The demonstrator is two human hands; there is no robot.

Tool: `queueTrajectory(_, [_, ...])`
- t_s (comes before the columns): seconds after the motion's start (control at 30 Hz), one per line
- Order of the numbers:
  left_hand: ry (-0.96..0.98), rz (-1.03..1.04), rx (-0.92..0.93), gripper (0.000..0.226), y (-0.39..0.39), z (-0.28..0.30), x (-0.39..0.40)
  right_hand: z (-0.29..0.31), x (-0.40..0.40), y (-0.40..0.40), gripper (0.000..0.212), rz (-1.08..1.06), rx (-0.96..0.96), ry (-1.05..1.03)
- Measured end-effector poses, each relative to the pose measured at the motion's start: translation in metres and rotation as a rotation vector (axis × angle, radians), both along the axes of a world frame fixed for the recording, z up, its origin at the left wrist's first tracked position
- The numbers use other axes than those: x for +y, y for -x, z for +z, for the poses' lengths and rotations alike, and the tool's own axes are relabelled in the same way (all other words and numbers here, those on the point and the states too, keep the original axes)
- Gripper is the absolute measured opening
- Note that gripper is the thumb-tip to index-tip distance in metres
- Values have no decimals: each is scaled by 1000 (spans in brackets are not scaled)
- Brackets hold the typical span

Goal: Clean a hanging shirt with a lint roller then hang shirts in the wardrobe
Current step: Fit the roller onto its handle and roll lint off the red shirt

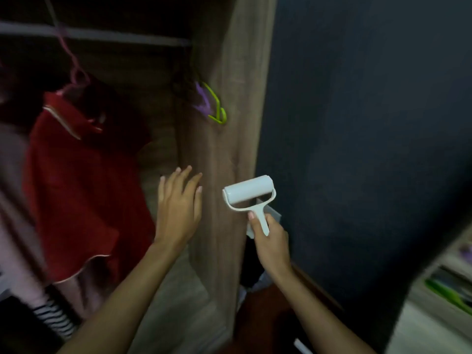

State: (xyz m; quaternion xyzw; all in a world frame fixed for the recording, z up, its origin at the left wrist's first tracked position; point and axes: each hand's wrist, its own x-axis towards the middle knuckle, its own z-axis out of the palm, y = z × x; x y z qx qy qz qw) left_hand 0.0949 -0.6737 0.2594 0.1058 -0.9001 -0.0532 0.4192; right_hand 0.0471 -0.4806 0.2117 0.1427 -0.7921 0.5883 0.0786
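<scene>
A red shirt (76, 180) hangs on a pink hanger (74, 70) in the wardrobe, at far left. The left hand (178, 210), fingers spread and holding nothing, reaches near its edge. Further right, the right hand (270, 241) grips the white lint roller (249, 192) by its handle, well apart from the shirt.

Both forearms are bare, no sleeves showing; the left hand (178, 208) and right hand (272, 240) wear no rings; fingernails short, pale.

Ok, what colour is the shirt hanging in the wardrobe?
Dark red, with a pale trim along the collar and hem. The shirt shows best in the head view, at left.
</scene>
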Motion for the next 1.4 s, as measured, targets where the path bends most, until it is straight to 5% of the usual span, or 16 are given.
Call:
queueTrajectory(0.3, [-134, -363, -69, 33, 63, -43, 170, -31, 193, 0, 49, -349, -145, -75])
queueTrajectory(0.53, [-180, -553, -237, 36, 97, -105, 356, -91, 374, -17, 33, -587, -257, -101])
queueTrajectory(0.8, [-130, -616, -526, 44, 105, -187, 525, -177, 531, -21, 19, -658, -529, -409])
queueTrajectory(1.17, [-187, -520, -754, 42, 89, -238, 589, -238, 598, -25, 29, -453, -686, -463])
queueTrajectory(1.4, [-163, -484, -793, 47, 89, -231, 581, -251, 603, -21, 52, -532, -545, -720])
